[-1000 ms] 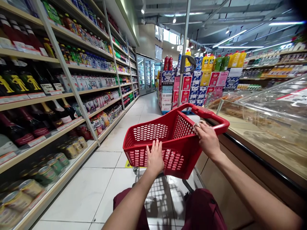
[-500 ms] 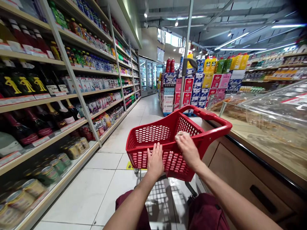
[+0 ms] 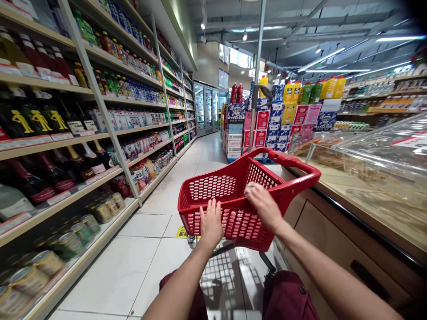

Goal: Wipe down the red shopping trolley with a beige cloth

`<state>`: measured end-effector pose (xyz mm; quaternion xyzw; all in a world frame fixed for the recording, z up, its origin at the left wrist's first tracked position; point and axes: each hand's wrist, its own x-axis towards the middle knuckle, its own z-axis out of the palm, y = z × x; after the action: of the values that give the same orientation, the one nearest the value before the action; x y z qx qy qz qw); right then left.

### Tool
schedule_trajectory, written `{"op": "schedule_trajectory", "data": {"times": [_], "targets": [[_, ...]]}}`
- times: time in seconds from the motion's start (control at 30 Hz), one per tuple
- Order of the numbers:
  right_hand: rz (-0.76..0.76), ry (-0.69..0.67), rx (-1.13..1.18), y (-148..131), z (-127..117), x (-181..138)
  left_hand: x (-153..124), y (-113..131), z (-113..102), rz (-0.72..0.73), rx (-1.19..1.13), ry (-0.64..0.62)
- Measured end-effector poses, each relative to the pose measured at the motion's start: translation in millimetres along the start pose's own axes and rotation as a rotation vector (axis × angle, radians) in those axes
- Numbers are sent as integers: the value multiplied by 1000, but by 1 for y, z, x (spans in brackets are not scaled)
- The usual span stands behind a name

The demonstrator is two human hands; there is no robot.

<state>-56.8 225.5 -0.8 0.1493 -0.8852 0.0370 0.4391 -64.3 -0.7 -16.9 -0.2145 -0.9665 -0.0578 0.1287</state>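
Note:
A red plastic shopping cart (image 3: 283,222) with perforated walls stands sideways in front of me. Its handle end points right. My left hand (image 3: 212,223) lies against the near side wall just below the rim, fingers stretched out, holding nothing. Farther right, by the near rim and the inner divider, my right hand (image 3: 266,208) has its fingers bent round a crumpled whitish cloth (image 3: 248,188). Only a small part of the cloth shows past the fingertips. No goods are visible in the basket.
Drink shelves (image 3: 116,129) line the left side. To the right runs a wooden counter (image 3: 320,224) with clear plastic covers (image 3: 373,155), close to the cart's handle end. Stacked drink boxes (image 3: 262,122) and a metal pole (image 3: 258,53) stand beyond. A tiled floor (image 3: 143,262) lies below.
My left hand has slid slightly left along the cart's side. My right hand and the cloth have shifted a little right by the rim. The cart's left end sits slightly farther right in view.

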Motion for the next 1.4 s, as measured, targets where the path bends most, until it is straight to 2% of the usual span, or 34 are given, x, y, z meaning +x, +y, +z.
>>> {"op": "schedule_trajectory", "data": {"times": [0.07, 0.13, 0.3, 0.37, 0.47, 0.53, 0.63, 0.7, 0.87, 1.03, 1.1, 1.23, 1.4], "targets": [[106, 49, -50, 13, -6, 2, -1, 2, 1, -25, -13, 8], [151, 75, -77, 14, -7, 5, -1, 4, 1, -32, -24, 17], [-39, -22, 10, -26, 15, 7, -1, -1, -2, 12, -4, -36], [-47, -28, 19, -23, 16, 8, -1, -7, -3, -9, 21, -45], [86, 22, -38, -6, 10, 8, -2, -14, -1, -63, 40, -39], [116, 28, -53, -8, 11, 7, -3, -16, 1, -58, 34, -37], [0, -30, -3, -25, 21, 4, -3, -17, 4, -25, 40, -39], [-51, -56, 20, -26, 22, 2, -4, -18, 4, 0, 49, -45], [99, 36, -29, 1, 11, 3, -5, -13, 3, 2, 20, -32], [-28, -14, 42, -31, 24, 1, -7, -10, 1, 5, 0, -62], [-28, -9, 55, -30, 25, 0, -7, -11, 2, 13, -2, -63], [72, 41, 38, -17, 21, 0, -8, -12, 4, 11, -27, -36], [-25, -24, 96, -41, 34, -1, -10, -16, 5, 35, -28, -40]]}}
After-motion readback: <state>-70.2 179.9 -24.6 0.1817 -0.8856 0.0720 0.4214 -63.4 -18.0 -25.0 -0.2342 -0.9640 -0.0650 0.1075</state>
